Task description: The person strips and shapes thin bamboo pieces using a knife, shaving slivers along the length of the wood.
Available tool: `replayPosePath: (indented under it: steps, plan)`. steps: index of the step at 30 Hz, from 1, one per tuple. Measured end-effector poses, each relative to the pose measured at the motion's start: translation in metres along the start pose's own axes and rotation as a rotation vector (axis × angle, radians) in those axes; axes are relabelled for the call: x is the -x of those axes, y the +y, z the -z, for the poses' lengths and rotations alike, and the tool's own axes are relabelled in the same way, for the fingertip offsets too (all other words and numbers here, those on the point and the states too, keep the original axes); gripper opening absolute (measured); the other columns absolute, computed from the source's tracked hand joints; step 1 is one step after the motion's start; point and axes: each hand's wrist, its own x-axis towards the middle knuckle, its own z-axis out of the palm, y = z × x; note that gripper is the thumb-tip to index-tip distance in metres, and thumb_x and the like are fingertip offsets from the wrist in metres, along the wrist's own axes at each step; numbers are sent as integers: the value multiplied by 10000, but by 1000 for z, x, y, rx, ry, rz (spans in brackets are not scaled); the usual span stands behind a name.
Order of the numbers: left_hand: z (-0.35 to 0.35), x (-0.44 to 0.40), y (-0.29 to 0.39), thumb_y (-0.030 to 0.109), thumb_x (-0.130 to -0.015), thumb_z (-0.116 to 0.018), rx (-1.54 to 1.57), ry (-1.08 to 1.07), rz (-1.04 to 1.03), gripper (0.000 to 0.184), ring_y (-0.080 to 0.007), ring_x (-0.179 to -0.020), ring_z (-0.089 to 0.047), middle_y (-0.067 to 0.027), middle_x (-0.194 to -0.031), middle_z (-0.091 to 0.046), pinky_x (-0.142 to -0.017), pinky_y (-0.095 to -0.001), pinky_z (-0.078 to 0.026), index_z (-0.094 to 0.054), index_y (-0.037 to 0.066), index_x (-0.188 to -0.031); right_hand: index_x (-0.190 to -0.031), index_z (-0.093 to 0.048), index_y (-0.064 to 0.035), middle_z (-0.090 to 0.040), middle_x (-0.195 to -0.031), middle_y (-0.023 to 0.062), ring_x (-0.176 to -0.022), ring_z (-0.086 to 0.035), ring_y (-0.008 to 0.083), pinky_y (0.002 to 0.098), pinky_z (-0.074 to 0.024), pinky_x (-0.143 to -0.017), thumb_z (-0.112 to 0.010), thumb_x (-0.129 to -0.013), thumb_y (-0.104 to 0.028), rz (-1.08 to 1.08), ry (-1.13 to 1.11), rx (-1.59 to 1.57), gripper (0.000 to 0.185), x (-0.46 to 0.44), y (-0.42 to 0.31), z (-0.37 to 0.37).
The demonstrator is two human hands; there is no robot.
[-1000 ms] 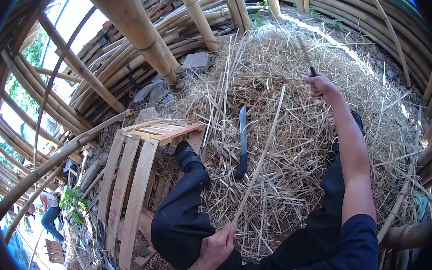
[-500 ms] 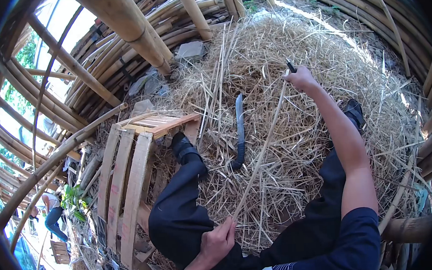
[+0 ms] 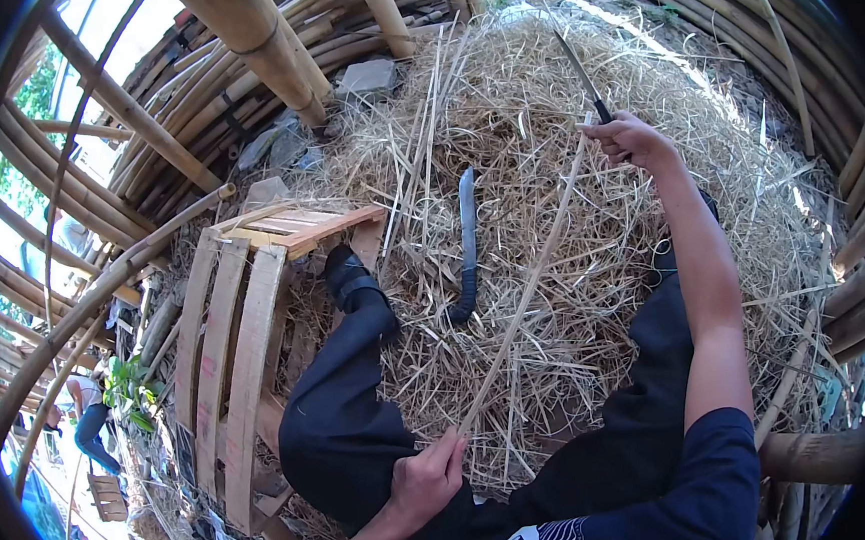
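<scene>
My left hand (image 3: 428, 486) is closed around the near end of a long, thin bamboo strip (image 3: 526, 309), low in front of my body. The strip slants up and away to my right hand (image 3: 629, 143), which is closed on the black handle of a knife (image 3: 579, 74). Its narrow blade points away from me, towards the back. The strip's far end lies at the fingers of that hand; whether they touch it I cannot tell. Between my legs, a machete (image 3: 468, 232) with a dark wrapped handle rests on a heap of bamboo shavings (image 3: 559, 361).
A slatted wooden crate (image 3: 244, 373) stands beside my left leg. Loose bamboo strips (image 3: 428, 135) lie on the heap. Thick bamboo poles (image 3: 261, 46) rise at the back left, with stacked bamboo (image 3: 201, 116) behind. Another person (image 3: 89, 424) bends over at the far left.
My right hand has turned and shifted right, so the knife blade now shows, pointing away. My left hand keeps its hold on the strip. The whole view has shifted slightly.
</scene>
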Motion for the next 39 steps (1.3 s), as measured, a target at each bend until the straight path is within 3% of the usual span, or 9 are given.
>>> replayPosePath:
  steps: [9,13,15,17,19,22,28,34,39]
  plan:
    - [4,2,-2,80,-855,-635,24,-53,53,214,-270,-556,-648,-156,-678,-642,-459,-351,-493,-626,-41,-1030,-905,-524,-17,-292,-548,-95,-428,-255,19,213,-224,-373,-597,-908,-131,6,84,-351,135,-19,9,43]
    - [2,2,-4,118,-866,-628,-2,-49,35,237,-282,-545,-638,-161,-691,-645,-437,-367,-484,-615,-46,-1037,-893,-573,-18,-333,-548,-89,-431,-278,34,238,-247,-394,-720,-826,-300,41,348,44,325,-4,-1,-9]
    - [2,2,-4,114,-866,-626,-6,-40,54,235,-282,-547,-639,-165,-695,-646,-442,-363,-488,-616,-49,-1035,-884,-642,-53,-374,-556,-74,-462,-345,58,267,-296,-450,-767,-767,-398,285,440,698,385,2,-11,-38]
    - [4,1,-2,114,-866,-627,10,-61,74,234,-282,-548,-640,-166,-696,-647,-443,-364,-489,-618,-47,-1035,-879,-688,-123,-375,-545,-62,-514,-407,64,290,-304,-498,-800,-691,-495,323,220,1023,432,5,-15,-60]
    - [4,1,-2,115,-866,-628,20,-76,87,232,-283,-550,-640,-167,-697,-647,-444,-364,-490,-619,-44,-1035,-883,-708,-101,-531,-613,-6,-591,-512,118,316,-385,-568,-804,-693,-468,257,141,1158,424,8,-15,-75]
    - [4,3,-5,117,-869,-626,15,-9,53,227,-285,-552,-641,-164,-686,-644,-442,-367,-488,-622,-33,-1039,-886,-718,-84,-619,-689,48,-623,-592,149,338,-466,-645,-800,-702,-411,406,73,1182,385,-9,2,-66]
    - [5,3,-4,116,-868,-624,-2,-79,92,206,-285,-542,-636,-152,-673,-641,-441,-376,-488,-626,-15,-1027,-852,-726,-95,-650,-702,69,-677,-633,187,355,-488,-669,-803,-699,-370,245,13,1130,324,-6,4,-57]
    - [4,2,-1,119,-867,-625,14,-58,66,206,-290,-526,-630,-148,-673,-644,-435,-379,-488,-624,-15,-1024,-868,-733,-128,-629,-698,50,-630,-582,155,346,-465,-620,-793,-710,-393,179,3,1065,313,-12,10,-51]
    - [0,2,-2,156,-889,-603,38,-88,43,219,-293,-532,-631,-139,-665,-641,-435,-383,-490,-614,-4,-1038,-800,-680,-14,-523,-588,8,-542,-473,105,310,-379,-519,-749,-784,-363,185,194,868,356,-19,12,-55]
